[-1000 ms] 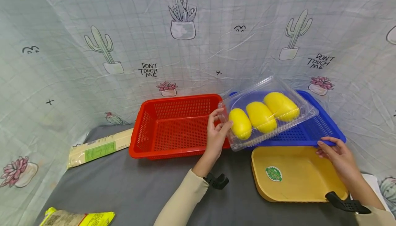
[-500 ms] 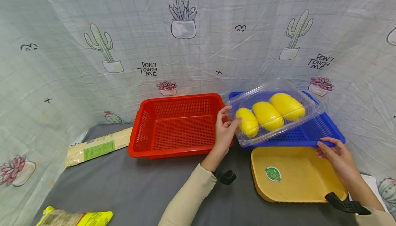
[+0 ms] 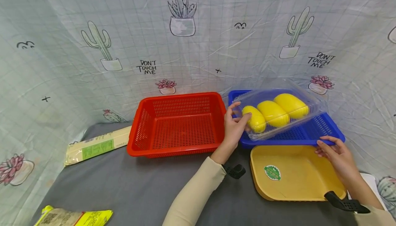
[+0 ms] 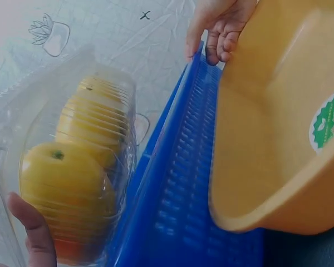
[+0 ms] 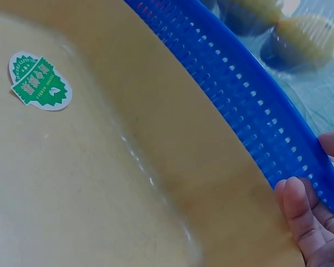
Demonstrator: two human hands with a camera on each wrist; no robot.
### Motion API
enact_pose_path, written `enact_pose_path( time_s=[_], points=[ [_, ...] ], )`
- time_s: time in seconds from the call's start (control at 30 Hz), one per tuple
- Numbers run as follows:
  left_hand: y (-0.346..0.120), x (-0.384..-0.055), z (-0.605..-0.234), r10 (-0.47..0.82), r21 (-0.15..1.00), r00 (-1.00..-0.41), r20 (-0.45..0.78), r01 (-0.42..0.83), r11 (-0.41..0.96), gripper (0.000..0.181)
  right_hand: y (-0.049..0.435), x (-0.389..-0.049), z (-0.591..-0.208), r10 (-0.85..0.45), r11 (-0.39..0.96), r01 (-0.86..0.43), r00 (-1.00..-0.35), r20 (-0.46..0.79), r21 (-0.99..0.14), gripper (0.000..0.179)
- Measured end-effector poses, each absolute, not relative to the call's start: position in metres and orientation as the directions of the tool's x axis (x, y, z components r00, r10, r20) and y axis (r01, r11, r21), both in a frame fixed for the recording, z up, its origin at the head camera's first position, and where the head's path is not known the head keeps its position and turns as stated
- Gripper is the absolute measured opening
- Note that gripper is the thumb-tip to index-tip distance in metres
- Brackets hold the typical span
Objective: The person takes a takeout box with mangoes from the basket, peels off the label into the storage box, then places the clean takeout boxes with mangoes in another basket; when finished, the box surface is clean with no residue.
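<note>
A clear plastic clamshell box (image 3: 273, 132) with three yellow, mango-like fruits (image 3: 273, 113) inside is tilted over the blue basket (image 3: 335, 130). My left hand (image 3: 232, 127) grips the box by its left end, thumb on the near side. Ridged plastic and the fruits (image 4: 67, 183) show close up in the left wrist view, beside the left hand's curled finger (image 4: 36, 233). On the basket's front right rim, my right hand (image 3: 338, 155) pinches the edge between thumb and fingers. The right wrist view shows that hand (image 5: 317, 222) at the corner of the perforated blue wall (image 5: 250, 94).
A yellow basin (image 3: 297, 179) with a green sticker stands in front of the blue basket. To the left is a red basket (image 3: 182, 149). A long cream packet (image 3: 99, 147) lies behind at left, and a yellow bag (image 3: 92, 218) sits at the near left. Printed cloth (image 3: 198, 54) hangs behind.
My left hand has moved right and slightly back with the fruit box, bringing it lower and further over the blue basket. The right hand has stayed on the basket's rim.
</note>
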State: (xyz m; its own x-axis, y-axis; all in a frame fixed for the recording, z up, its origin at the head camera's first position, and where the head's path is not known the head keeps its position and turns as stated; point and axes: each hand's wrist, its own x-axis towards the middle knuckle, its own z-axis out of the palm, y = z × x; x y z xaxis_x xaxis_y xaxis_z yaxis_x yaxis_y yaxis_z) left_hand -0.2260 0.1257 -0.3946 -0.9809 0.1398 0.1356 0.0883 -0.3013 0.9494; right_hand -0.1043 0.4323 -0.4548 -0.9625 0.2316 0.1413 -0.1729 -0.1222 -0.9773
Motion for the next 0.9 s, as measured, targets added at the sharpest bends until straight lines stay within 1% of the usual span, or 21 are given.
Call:
enact_pose_path(
  time_s=[0.17,0.3,0.53,0.7,0.9],
  points=[
    [0.136,-0.229,-0.397,0.143,0.963,-0.983,0.118,0.078,-0.258,0.05,0.433,-0.103,-0.455,0.251,-0.087,-0.14,-0.961,0.114,-0.986,0.018],
    [0.142,-0.233,-0.401,0.12,0.972,-0.988,0.093,0.064,-0.228,0.049,0.433,-0.102,-0.455,0.257,-0.062,-0.12,-0.961,0.1,-0.991,0.017],
    [0.154,-0.245,-0.406,0.088,0.98,-0.993,0.075,0.056,-0.192,0.051,0.434,-0.104,-0.454,0.238,-0.079,-0.17,-0.96,0.147,-0.982,0.019],
    [0.162,-0.251,-0.406,0.069,0.983,-0.996,0.06,0.047,-0.178,0.052,0.434,-0.105,-0.455,0.235,-0.076,-0.174,-0.96,0.152,-0.982,0.02],
    [0.17,-0.256,-0.406,0.082,0.996,-0.996,0.043,0.036,-0.085,0.05,0.434,-0.104,-0.455,0.249,-0.069,-0.163,-0.958,0.141,-0.984,0.02]
  ],
)
